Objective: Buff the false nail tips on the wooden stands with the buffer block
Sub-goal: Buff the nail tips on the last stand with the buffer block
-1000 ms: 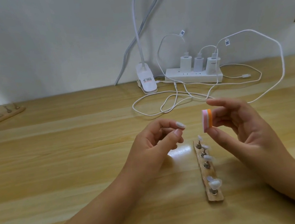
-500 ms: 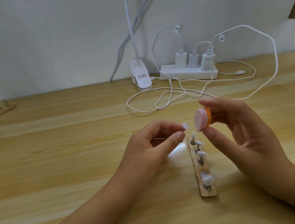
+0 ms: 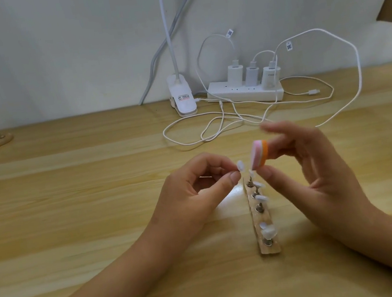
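Behind, loose cables [image 3: 222, 114] loop; left hand [image 3: 192, 199] pinches nail tip [image 3: 240, 166], right hand [image 3: 319, 176] pinches buffer block [image 3: 260, 153].

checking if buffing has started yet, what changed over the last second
The right hand moved the buffer block left toward the nail tip that the left hand pinches, and tilted it; the gap shrank, with no contact visible yet. Both holds and the wooden stand stayed as they were.

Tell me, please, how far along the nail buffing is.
Done: nothing visibly finished. In hand: the left hand pinches one nail tip, and the right hand holds the buffer block close beside it. Left: the other tips on the wooden stand.
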`<action>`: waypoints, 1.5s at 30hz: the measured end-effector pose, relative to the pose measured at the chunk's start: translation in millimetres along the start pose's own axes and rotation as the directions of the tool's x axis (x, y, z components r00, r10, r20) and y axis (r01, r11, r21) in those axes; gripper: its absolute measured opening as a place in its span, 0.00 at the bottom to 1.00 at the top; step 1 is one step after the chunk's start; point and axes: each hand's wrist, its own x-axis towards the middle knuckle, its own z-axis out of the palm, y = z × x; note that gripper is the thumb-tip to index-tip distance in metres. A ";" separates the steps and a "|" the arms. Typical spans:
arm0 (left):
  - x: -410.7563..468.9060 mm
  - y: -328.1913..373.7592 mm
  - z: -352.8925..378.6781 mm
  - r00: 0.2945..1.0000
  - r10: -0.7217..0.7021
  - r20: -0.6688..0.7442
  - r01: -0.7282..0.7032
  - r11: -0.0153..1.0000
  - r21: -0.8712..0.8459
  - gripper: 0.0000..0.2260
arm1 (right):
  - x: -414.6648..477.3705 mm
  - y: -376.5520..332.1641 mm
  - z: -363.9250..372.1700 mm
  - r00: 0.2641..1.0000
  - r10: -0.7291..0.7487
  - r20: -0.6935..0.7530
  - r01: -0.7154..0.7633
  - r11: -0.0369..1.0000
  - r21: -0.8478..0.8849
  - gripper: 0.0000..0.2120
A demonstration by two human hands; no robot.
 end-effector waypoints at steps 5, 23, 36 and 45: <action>0.4 -0.4 -0.7 1.000 0.016 -0.021 -0.016 1.000 0.007 0.02 | -0.2 0.0 1.8 1.000 0.010 0.005 -0.010 1.000 0.009 0.16; 0.0 -1.6 -0.8 0.996 0.074 -0.045 -0.070 0.995 0.071 0.02 | 0.1 2.2 2.5 0.996 0.081 0.030 -0.082 0.995 0.049 0.17; 0.5 -0.5 -0.1 0.994 0.091 -0.052 -0.087 0.992 0.086 0.02 | 1.4 0.8 3.0 0.998 0.034 0.048 -0.034 0.999 -0.002 0.15; 0.5 0.4 0.8 0.992 0.120 -0.045 -0.114 0.985 0.126 0.03 | 1.6 0.5 0.8 0.997 0.016 0.070 -0.013 0.999 -0.048 0.17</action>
